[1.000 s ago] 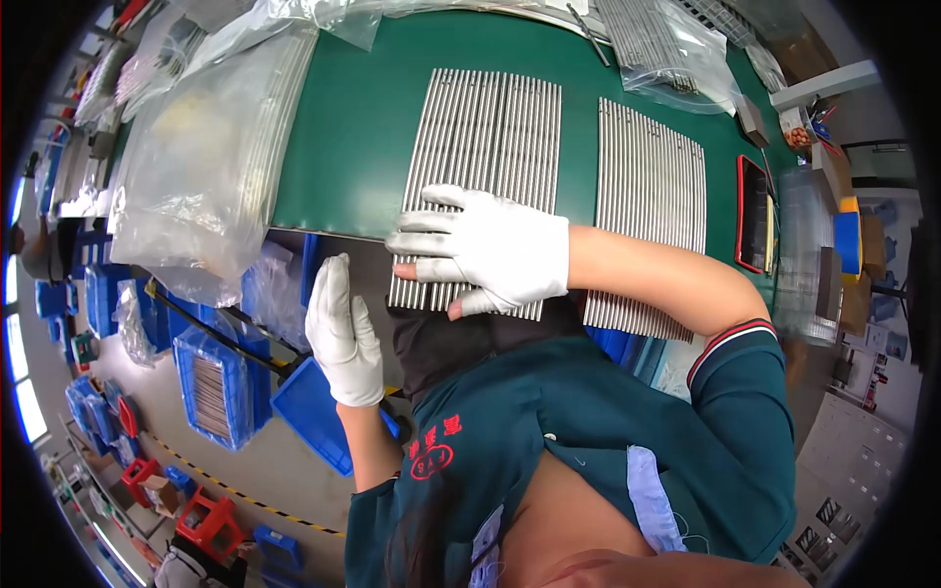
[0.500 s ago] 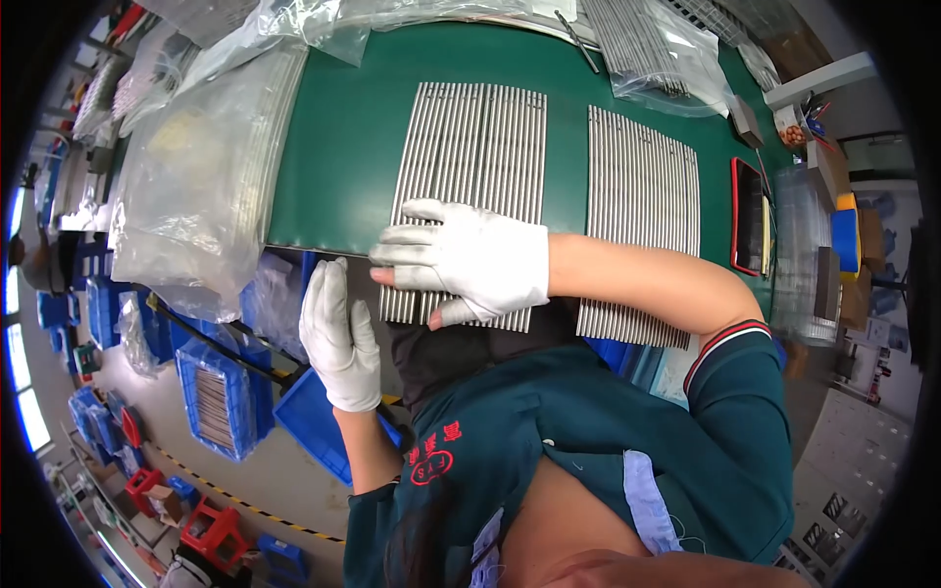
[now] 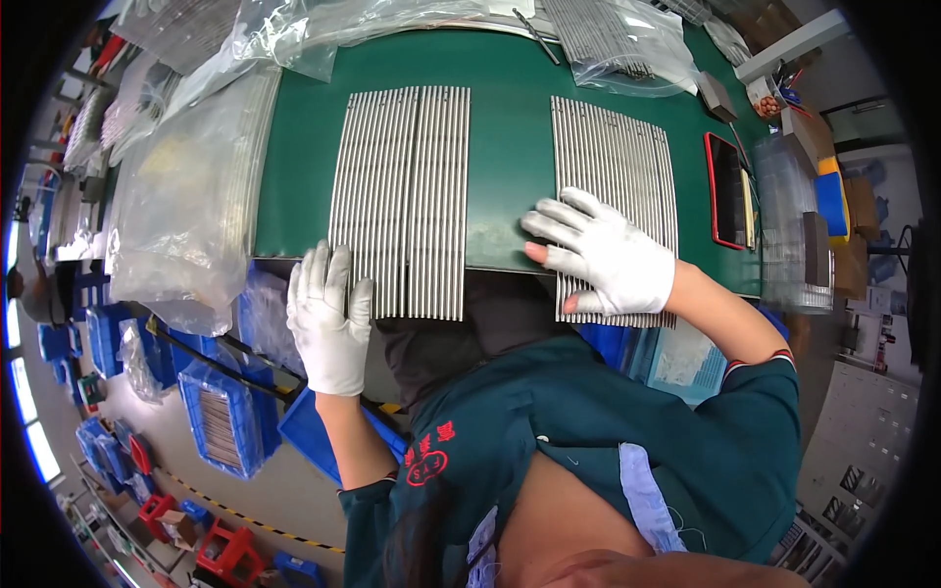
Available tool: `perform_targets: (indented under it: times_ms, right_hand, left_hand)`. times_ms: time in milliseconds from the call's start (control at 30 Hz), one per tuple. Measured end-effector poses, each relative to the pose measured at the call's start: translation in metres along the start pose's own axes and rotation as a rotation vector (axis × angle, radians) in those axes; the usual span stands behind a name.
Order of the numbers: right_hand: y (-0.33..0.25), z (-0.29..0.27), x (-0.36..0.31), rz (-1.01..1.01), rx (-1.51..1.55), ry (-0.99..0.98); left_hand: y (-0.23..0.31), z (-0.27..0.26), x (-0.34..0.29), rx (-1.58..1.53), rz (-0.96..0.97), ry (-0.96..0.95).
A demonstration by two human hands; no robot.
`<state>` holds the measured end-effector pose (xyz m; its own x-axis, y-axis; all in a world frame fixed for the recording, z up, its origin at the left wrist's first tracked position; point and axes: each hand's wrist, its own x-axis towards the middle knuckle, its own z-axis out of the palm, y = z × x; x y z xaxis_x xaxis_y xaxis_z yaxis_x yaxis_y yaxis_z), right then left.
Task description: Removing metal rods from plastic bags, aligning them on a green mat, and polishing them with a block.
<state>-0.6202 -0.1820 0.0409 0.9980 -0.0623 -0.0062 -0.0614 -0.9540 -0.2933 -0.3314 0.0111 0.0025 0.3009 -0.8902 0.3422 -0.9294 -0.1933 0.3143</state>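
green-topped workbench [image 3: 510, 230] in a workshop, with yellow-and-black floor tape [image 3: 255, 519] and a red plastic stool [image 3: 232, 556] well off to the lower left of the split row of metal rods [image 3: 438, 196]. using that split row as the reference for everything: it lies flat on the bench, rods side by side, a dark gap running down its length, near ends poking out past the bench edge. second row of metal rods [image 3: 618, 152] sits to its right, well apart, strip of green between them, near ends overhanging too.

left hand [image 3: 330, 318], white-gloved, is at the split row's near left corner. fingers pressed together and pointing away from the body, thumb a bit off to the side, pinching nothing i can see. can't tell if it's actually touching the rods. right hand [image 3: 608, 257], also white-gloved, is off to the right of the split row, palm down over the second row, fingers a little spread. can't tell if it's pressing on anything.

also to the right of the split row, past the second one: red-edged phone [image 3: 725, 191]. big clear plastic bag [image 3: 186, 191] is on its left, blue crate [image 3: 250, 436] of thin rods down to its lower left.
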Motion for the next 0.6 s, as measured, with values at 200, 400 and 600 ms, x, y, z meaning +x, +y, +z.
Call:
perform_targets:
  times_ms: [200,400,600]
  right_hand:
    - [-0.002,0.008,-0.035,0.076,-0.023,-0.014]
    - [-0.005,0.018,-0.003,-0.029,0.023,0.094]
    - [-0.009,0.031,0.022,-0.073,0.091,0.149]
  left_hand:
    - [-0.005,-0.001,-0.002,0.007,-0.019,-0.010]
    - [0.003,-0.006,0.000,0.016,-0.051,-0.036]
    - [0.006,-0.006,0.001,0.013,-0.070,-0.058]
